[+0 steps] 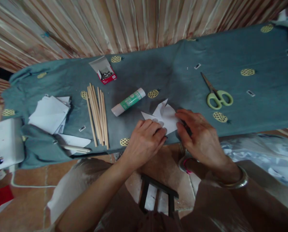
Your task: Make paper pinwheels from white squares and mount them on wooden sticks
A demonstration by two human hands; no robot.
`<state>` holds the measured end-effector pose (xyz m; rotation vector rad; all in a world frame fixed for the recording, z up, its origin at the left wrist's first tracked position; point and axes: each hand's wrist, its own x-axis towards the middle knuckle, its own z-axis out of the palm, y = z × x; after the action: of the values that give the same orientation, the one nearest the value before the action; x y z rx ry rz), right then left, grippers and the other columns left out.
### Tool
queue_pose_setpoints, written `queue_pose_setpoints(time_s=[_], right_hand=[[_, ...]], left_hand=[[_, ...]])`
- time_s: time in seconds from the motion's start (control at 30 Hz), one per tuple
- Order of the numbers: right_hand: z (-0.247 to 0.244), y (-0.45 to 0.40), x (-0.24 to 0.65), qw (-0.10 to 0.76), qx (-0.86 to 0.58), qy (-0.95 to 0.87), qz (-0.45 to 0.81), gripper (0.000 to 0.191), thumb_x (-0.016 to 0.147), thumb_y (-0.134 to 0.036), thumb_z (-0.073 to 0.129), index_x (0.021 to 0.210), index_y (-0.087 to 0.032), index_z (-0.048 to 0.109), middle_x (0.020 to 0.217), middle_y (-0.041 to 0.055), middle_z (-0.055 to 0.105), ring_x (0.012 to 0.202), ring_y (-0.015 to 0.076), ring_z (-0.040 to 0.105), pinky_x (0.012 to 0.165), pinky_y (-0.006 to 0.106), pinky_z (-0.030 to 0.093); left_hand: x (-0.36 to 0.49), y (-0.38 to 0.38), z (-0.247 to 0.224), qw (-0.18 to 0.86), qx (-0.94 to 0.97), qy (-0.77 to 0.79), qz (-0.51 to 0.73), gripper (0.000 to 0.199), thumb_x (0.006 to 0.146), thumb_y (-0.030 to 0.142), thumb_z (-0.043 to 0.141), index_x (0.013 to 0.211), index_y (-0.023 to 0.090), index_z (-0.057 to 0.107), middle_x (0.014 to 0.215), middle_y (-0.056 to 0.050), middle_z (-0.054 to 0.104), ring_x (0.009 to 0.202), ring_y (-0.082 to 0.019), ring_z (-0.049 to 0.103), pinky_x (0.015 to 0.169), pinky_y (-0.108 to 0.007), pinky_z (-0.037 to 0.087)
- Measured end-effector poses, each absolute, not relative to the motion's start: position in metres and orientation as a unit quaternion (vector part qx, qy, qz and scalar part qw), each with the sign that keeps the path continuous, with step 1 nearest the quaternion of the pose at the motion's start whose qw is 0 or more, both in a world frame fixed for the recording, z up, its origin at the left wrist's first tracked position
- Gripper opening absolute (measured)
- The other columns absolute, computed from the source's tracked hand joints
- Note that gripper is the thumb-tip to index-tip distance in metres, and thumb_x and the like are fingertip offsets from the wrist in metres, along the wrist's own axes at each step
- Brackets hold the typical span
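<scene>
Paper (170, 118) lies between left hand (144, 141), pinching it, and right hand (203, 133), partly open.

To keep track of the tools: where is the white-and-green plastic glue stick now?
In the head view, the glue stick lies slightly left of centre, between the pale wooden sticks and the folded white paper.

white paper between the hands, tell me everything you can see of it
The white paper looks thin and plain, with no print visible. It is bent out of flat: pointed flaps rise from it, one tip aiming away from the person, another corner pointing left. It sits near the front edge of the blue-green cloth. The left hand's curled fingers cover its near left part; the right hand's fingertips are at its right edge.
</scene>
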<state>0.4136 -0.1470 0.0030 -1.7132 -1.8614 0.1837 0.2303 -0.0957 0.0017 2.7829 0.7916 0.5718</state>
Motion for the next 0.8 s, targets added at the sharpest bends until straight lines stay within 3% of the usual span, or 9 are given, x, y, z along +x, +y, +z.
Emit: queue_pose_setpoints(time_s=[0.17,0.37,0.53,0.8], right_hand=[[0.003,-0.148,0.416,0.287,-0.645,-0.703,0.090,0.028,0.090,-0.016,0.046,0.112,-0.016,0.063,0.116,0.0139,0.068,0.109,0.0277,0.063,0.096,0.047,0.051],[0.006,-0.152,0.423,0.282,-0.618,-0.728,0.095,0.032,0.081,-0.013,0.052,0.111,-0.017,0.063,0.126,0.0150,0.062,0.115,0.0303,0.059,0.097,0.049,0.050],[0.010,-0.156,0.426,0.276,-0.588,-0.752,0.110,0.021,0.084,-0.016,0.058,0.105,-0.016,0.064,0.139,0.0181,0.052,0.130,0.0318,0.047,0.104,0.052,0.043],[0.013,-0.156,0.429,0.300,-0.589,-0.729,0.177,0.008,0.087,-0.020,0.059,0.087,-0.020,0.067,0.135,0.0107,0.056,0.126,0.0297,0.052,0.100,0.050,0.047]], left_hand=[[0.232,-0.097,0.004,0.077,0.946,0.266,0.166,0.014,0.093,0.020,0.053,0.091,0.015,0.066,0.092,-0.005,0.067,0.084,-0.020,0.056,0.072,-0.035,0.038],[0.226,-0.097,0.005,0.051,0.949,0.272,0.151,0.013,0.093,0.017,0.053,0.091,0.013,0.065,0.087,-0.006,0.066,0.080,-0.020,0.056,0.071,-0.034,0.040],[0.220,-0.095,0.006,0.059,0.946,0.266,0.174,0.016,0.094,0.016,0.050,0.092,0.011,0.065,0.086,-0.006,0.067,0.078,-0.019,0.057,0.070,-0.033,0.042],[0.214,-0.096,0.008,0.078,0.947,0.250,0.187,0.013,0.093,0.015,0.052,0.095,0.010,0.064,0.087,-0.007,0.068,0.079,-0.018,0.059,0.068,-0.032,0.044]])
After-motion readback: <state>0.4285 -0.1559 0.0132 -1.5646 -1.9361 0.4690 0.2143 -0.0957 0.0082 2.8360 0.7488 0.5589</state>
